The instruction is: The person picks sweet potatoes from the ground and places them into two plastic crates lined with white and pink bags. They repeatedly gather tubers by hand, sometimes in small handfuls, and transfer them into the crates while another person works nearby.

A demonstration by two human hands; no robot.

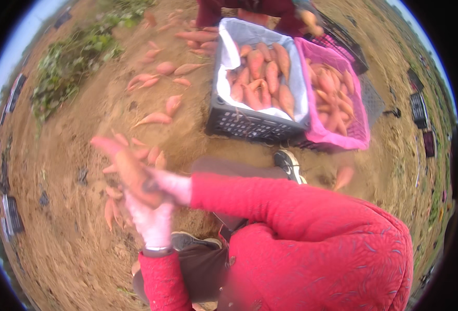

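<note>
A long sweet potato [135, 177] lies tilted across both my hands, blurred by motion. My left hand [151, 221] supports its near end from below, with a dark band at the wrist. Against the same end rests my right hand [170, 186], its fingers partly hidden behind the root. Both hands seem to wear pale pink gloves. On the soil just beyond them lies a loose group of sweet potatoes [154, 154]. More small roots [111, 214] lie left of my left hand.
A black plastic crate [252, 126] with a white liner holds sweet potatoes. Beside it stands a pink-lined crate [363, 134], also filled. Another person [209, 13] is behind them, near a dark crate [353, 46]. Scattered roots [173, 105] and green vines [73, 62] lie at left.
</note>
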